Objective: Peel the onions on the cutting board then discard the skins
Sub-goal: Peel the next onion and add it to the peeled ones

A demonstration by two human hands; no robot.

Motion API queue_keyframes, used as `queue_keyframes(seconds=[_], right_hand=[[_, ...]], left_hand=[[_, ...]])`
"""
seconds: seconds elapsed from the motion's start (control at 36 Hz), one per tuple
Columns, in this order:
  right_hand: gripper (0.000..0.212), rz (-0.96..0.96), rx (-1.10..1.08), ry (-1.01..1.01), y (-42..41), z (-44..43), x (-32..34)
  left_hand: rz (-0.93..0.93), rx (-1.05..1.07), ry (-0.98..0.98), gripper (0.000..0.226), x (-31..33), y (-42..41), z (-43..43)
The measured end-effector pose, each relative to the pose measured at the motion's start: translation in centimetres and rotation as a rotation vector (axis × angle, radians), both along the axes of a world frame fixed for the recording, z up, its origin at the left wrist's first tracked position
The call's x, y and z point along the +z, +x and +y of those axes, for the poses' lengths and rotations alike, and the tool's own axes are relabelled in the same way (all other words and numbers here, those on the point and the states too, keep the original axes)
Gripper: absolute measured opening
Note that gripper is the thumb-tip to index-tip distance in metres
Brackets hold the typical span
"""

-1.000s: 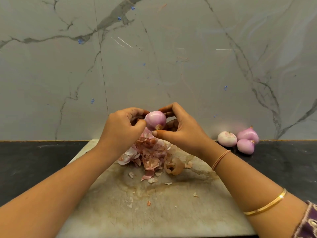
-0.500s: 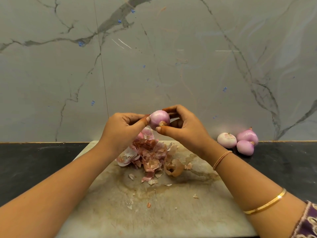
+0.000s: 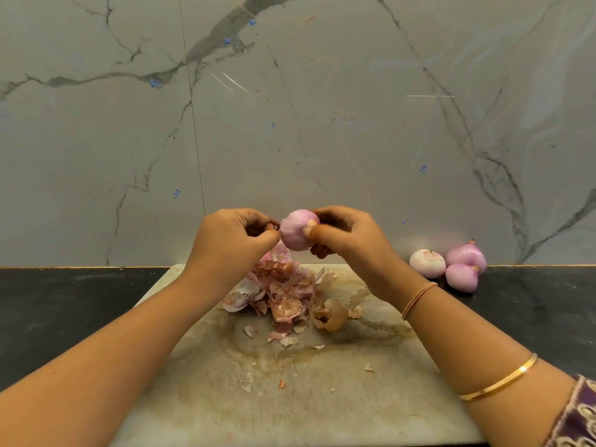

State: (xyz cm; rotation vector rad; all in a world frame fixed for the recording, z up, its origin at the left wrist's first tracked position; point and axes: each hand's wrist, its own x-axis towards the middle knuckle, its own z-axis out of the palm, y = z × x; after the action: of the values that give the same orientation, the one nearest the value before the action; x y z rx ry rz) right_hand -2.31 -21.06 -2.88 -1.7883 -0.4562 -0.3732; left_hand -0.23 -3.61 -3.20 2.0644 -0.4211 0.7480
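Pink, slick and firm, the onion point(image 3: 298, 233) hangs mid-frame above the cutting board point(image 3: 322, 398), clasped in the right hand point(image 3: 348, 240); the left hand point(image 3: 225, 240) pinches its left edge. I'd hold the ends, since papery skin tears.

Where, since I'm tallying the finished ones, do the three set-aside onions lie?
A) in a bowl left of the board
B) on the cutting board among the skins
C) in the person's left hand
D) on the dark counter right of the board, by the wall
D: the three onions sit on the dark counter, right of the cutting board, close to the wall and apart from the skins.
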Motion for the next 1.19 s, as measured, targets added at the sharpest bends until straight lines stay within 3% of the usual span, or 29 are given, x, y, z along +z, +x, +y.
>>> queue_keyframes(seconds=[0.14, 0.22, 0.47, 0.58, 0.67, 1.0, 1.19], right_hand=[[0.024, 0.117, 0.044, 0.255, -0.1, -0.4, 0.9], [0.016, 0.212, 0.075, 0.308, -0.2, -0.5, 0.9], [0.017, 0.341, 0.059, 0.315, -0.1, -0.3, 0.7], [0.024, 0.387, 0.072, 0.323, 0.0, -0.3, 0.6], [0.04, 0.389, 0.068, 0.285, 0.0, -0.2, 0.5], [0.032, 0.308, 0.043, 0.118, -0.1, 0.3, 0.2], [0.034, 0.277, 0.027, 0.085, -0.2, 0.5, 0.2]], left_hand=[[0.057, 0.087, 0.127, 0.012, 0.1, 0.4, 1.0], [0.08, 0.088, 0.179, 0.017, 0.0, 0.4, 1.0], [-0.031, 0.007, 0.284, 0.028, -0.2, 0.1, 0.7], [-0.153, -0.025, 0.276, 0.058, 0.2, -0.7, 0.2], [-0.199, 0.0, 0.345, 0.065, 0.1, -0.9, -0.2], [-0.165, 0.045, 0.347, 0.048, 0.3, -1.4, -0.4], [-0.248, 0.122, 0.406, 0.043, 0.1, -1.5, -0.5]])
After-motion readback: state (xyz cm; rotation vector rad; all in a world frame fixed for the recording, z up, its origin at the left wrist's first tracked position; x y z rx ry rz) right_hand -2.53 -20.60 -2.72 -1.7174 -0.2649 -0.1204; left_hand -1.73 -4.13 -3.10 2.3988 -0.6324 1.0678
